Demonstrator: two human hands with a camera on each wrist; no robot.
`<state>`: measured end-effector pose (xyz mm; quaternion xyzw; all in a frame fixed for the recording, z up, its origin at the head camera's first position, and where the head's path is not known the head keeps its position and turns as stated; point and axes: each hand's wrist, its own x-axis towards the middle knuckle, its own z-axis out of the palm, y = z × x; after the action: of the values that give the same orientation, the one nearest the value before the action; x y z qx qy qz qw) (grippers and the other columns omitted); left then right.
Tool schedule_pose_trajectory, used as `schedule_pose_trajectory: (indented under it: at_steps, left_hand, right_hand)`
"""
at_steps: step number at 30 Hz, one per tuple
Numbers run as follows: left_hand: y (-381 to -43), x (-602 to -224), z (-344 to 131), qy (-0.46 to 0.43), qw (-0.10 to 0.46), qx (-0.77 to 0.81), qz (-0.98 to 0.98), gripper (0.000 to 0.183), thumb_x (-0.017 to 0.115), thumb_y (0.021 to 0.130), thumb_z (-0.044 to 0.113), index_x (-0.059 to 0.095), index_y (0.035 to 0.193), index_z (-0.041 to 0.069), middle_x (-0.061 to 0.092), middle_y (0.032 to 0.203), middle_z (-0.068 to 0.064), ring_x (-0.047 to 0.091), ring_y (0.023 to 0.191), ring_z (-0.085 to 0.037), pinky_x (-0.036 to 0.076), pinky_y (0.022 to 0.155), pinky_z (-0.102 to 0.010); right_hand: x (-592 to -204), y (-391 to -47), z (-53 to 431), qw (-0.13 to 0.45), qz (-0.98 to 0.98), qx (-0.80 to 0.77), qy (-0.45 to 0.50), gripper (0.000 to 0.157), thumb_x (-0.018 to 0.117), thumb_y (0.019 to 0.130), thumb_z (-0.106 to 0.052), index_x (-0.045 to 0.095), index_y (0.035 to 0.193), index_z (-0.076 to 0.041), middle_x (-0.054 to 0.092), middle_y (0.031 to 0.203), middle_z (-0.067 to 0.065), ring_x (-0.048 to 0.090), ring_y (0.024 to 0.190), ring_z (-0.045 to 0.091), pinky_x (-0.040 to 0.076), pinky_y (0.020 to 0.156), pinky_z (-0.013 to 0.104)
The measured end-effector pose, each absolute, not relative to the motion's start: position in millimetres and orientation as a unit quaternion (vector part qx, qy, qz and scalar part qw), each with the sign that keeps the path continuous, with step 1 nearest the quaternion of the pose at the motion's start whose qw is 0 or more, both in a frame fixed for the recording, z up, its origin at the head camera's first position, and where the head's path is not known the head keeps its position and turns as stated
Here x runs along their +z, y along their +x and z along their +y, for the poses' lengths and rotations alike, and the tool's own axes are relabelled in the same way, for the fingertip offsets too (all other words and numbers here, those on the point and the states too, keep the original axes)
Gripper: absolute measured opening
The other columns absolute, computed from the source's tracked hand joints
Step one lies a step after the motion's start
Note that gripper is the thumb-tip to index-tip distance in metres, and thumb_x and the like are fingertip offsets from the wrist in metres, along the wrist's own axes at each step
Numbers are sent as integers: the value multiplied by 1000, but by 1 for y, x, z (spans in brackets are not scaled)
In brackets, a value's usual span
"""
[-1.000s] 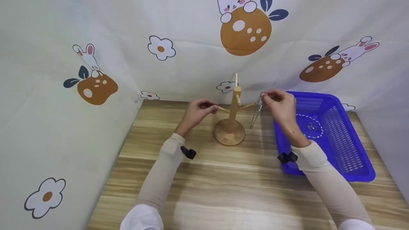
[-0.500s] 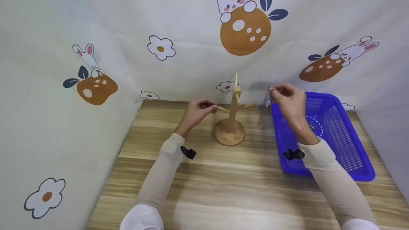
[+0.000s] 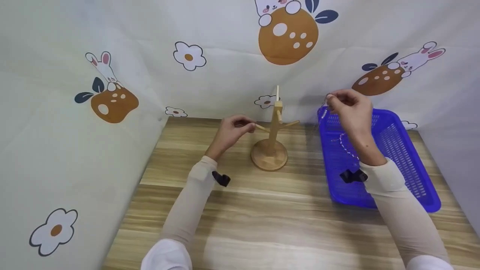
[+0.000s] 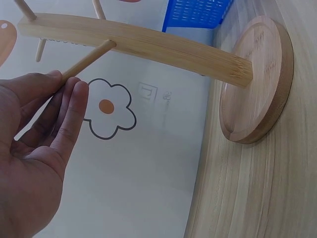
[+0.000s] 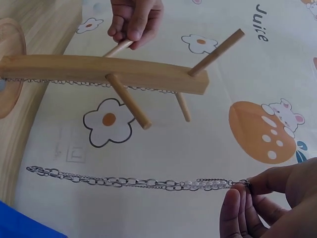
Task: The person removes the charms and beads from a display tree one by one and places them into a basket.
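Observation:
A wooden peg stand (image 3: pixel 275 127) with a round base (image 4: pixel 260 84) stands upright on the table. My left hand (image 3: pixel 234 131) pinches the tip of its left peg (image 4: pixel 89 59) between thumb and fingers. Right of the stand, my right hand (image 3: pixel 354 112) is raised over the blue basket's near-left side, pinching a silver chain necklace (image 5: pixel 124 181) by its clasp end. The necklace hangs down doubled, with a short row of clear beads (image 5: pixel 205 185) near the fingers. Another silver chain (image 5: pixel 59 81) runs along the far side of the post, mostly hidden in the head view.
The blue plastic basket (image 3: pixel 330 180) sits at the right, partly covered by the right forearm. A beaded strand (image 3: pixel 348 150) lies in it. Behind the table hangs a white cloth (image 3: pixel 221 90) printed with rabbits, fruit and flowers.
My right hand has moved right and upward, away from the stand, carrying the necklace until it overlaps the basket. The left hand and the stand have stayed put.

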<state>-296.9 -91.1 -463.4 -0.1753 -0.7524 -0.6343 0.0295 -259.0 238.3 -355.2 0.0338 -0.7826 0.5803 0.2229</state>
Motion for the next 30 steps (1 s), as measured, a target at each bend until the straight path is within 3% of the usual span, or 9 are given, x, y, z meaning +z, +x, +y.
schedule_pose_trajectory:
  at_steps: [15,22,30]
  left_hand:
    - [-294,-462,-91,-177,32,-642,-746,12,78,98,6,79,107,-2,79,99,-13,76,85,-14,68,85,-32]
    - [-294,-461,-90,-173,29,-640,-749,14,78,97,6,79,108,-3,79,99,-13,76,85,-12,68,85,-30]
    - [-294,-460,-90,-177,32,-641,-746,12,77,97,5,79,106,-3,79,99,-15,76,84,-12,69,85,-31]
  right_hand:
    - [-340,-258,256,252,-775,578,32,10,78,96,-10,81,99,-1,73,77,-11,68,68,5,63,63,17]
    - [-333,-256,262,265,-782,564,15,16,78,95,-11,81,104,3,73,78,-13,67,69,3,59,62,13]
    - [-329,-257,273,278,-767,579,9,12,76,95,-5,80,101,5,72,78,-11,66,67,3,60,63,13]
